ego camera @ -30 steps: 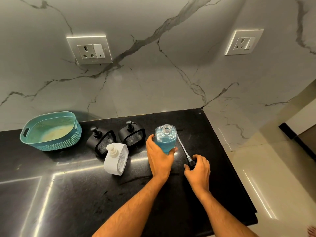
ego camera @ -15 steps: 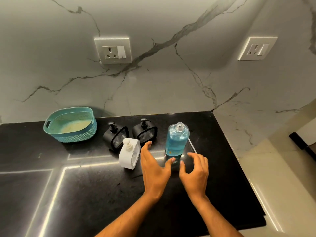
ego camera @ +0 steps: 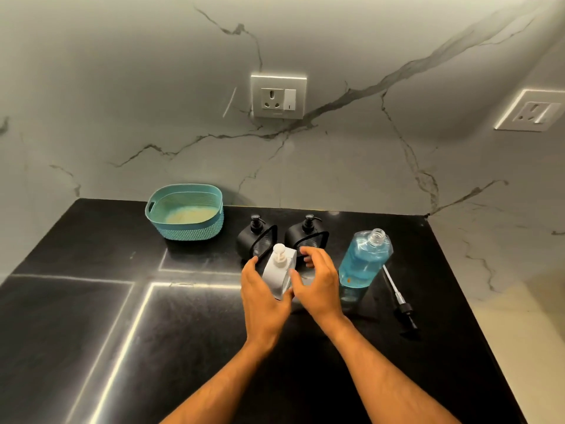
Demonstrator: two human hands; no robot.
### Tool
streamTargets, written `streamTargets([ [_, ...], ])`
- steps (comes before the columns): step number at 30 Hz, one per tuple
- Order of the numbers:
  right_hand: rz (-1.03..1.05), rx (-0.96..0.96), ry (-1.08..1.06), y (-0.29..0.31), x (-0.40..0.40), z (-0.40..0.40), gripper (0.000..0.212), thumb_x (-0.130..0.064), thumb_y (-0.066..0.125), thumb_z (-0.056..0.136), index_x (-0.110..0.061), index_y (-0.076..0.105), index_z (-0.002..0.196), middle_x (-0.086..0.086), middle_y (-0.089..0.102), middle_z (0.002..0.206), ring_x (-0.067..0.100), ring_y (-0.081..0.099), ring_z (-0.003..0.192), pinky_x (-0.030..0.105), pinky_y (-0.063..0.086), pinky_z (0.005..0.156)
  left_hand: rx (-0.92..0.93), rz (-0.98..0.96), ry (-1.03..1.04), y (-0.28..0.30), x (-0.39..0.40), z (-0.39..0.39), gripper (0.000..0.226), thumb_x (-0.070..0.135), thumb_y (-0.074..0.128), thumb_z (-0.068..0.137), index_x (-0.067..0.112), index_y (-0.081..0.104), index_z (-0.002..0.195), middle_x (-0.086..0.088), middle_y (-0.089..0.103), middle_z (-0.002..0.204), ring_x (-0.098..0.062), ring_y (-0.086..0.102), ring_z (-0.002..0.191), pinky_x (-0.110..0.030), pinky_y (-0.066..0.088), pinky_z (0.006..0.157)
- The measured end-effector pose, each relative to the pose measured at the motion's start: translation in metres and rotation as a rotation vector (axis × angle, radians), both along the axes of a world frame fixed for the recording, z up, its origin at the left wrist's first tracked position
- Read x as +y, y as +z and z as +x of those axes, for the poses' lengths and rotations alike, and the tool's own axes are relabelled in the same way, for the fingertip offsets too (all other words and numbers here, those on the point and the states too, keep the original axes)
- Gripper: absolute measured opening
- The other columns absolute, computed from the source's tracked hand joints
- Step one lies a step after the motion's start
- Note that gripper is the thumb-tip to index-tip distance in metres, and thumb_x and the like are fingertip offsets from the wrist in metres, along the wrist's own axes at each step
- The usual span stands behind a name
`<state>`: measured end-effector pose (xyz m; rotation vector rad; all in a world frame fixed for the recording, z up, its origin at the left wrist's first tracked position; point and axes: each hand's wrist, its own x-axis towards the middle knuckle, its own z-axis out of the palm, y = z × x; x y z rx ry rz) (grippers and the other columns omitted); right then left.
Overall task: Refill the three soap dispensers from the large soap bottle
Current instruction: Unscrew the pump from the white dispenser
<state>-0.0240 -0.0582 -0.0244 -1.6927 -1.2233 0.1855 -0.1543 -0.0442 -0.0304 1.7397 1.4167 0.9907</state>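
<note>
Two black dispensers (ego camera: 256, 242) (ego camera: 305, 240) crowd behind the white dispenser (ego camera: 279, 275); open bottle (ego camera: 363, 261) stands right; table (ego camera: 91, 332) lies bare left.

White dispenser (ego camera: 279, 275), 2 black dispensers (ego camera: 255, 243), blue-filled bottle (ego camera: 363, 261), teal basket (ego camera: 186, 232).

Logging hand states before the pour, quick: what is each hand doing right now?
Left hand: grips the white dispenser at its left side.
Right hand: fingers curved at the dispenser's right side; whether it grips cannot be told.
</note>
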Motion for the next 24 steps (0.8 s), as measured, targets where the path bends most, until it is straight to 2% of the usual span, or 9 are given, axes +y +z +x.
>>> streamTargets([
  [3,-0.034,0.011,0.030,0.002,0.017,-0.005,0.052,-0.025,0.081,0.076,-0.013,0.063,0.124,-0.003,0.062,0.117,0.016,0.063,0.104,0.035,0.055,0.091,-0.050,-0.096,-0.085,-0.007,0.009,0.001,0.090,0.030,0.086,0.081,0.020,0.032,0.153,-0.001,0.048,0.147,-0.017,0.054,0.131,-0.029,0.053,0.103],
  [6,-0.071,-0.002,0.033,0.002,0.028,-0.009,0.049,-0.026,0.084,0.075,-0.018,0.065,0.118,-0.009,0.062,0.109,0.013,0.060,0.099,0.033,0.054,0.088,-0.129,-0.122,-0.131,-0.008,0.015,0.002,0.072,0.025,0.084,0.083,0.027,0.043,0.143,0.005,0.059,0.131,-0.010,0.064,0.113,-0.025,0.059,0.089],
  [9,-0.109,-0.006,0.031,0.001,0.034,-0.012,0.040,-0.030,0.086,0.074,-0.023,0.068,0.109,-0.011,0.063,0.102,0.010,0.060,0.095,0.034,0.055,0.082,-0.170,-0.085,-0.144,-0.006,0.017,0.003,0.049,0.020,0.075,0.093,0.033,0.050,0.134,0.013,0.065,0.120,-0.005,0.066,0.106,-0.033,0.060,0.087],
  [11,-0.130,-0.001,0.007,0.000,0.036,-0.013,0.038,-0.034,0.087,0.072,-0.023,0.068,0.103,-0.011,0.064,0.098,0.009,0.060,0.090,0.035,0.055,0.078,-0.197,-0.078,-0.154,-0.002,0.017,0.002,0.043,0.019,0.072,0.097,0.036,0.053,0.131,0.015,0.067,0.118,-0.004,0.066,0.108,-0.032,0.060,0.089],
  [14,-0.131,-0.012,-0.032,0.001,0.036,-0.015,0.035,-0.039,0.087,0.069,-0.022,0.068,0.092,-0.010,0.062,0.088,0.009,0.058,0.080,0.034,0.053,0.071,-0.220,-0.066,-0.165,0.003,0.015,-0.004,0.045,0.015,0.073,0.096,0.040,0.054,0.128,0.016,0.067,0.119,0.001,0.065,0.110,-0.021,0.056,0.091],
  [17,-0.107,-0.040,-0.047,0.009,0.034,-0.015,0.035,-0.043,0.086,0.070,-0.019,0.066,0.084,-0.008,0.060,0.082,0.009,0.057,0.074,0.034,0.051,0.065,-0.196,-0.023,-0.178,0.003,0.012,-0.010,0.052,0.012,0.075,0.094,0.034,0.052,0.135,0.015,0.064,0.125,0.008,0.060,0.116,-0.010,0.049,0.095],
  [21,-0.044,-0.079,-0.035,0.024,0.028,-0.014,0.030,-0.040,0.086,0.072,-0.017,0.070,0.084,-0.007,0.064,0.081,0.009,0.059,0.073,0.032,0.051,0.062,-0.196,0.006,-0.215,0.003,0.016,-0.015,0.057,0.017,0.080,0.090,0.026,0.055,0.140,0.014,0.064,0.131,0.001,0.062,0.120,-0.019,0.053,0.099],
  [24,-0.023,-0.121,-0.044,0.037,0.021,-0.010,0.029,-0.033,0.090,0.072,-0.015,0.068,0.080,-0.008,0.061,0.076,0.005,0.054,0.068,0.018,0.042,0.059,-0.219,0.021,-0.287,0.012,0.019,-0.017,0.058,0.013,0.081,0.088,0.034,0.056,0.137,0.025,0.065,0.128,0.001,0.064,0.118,-0.018,0.054,0.095],
])
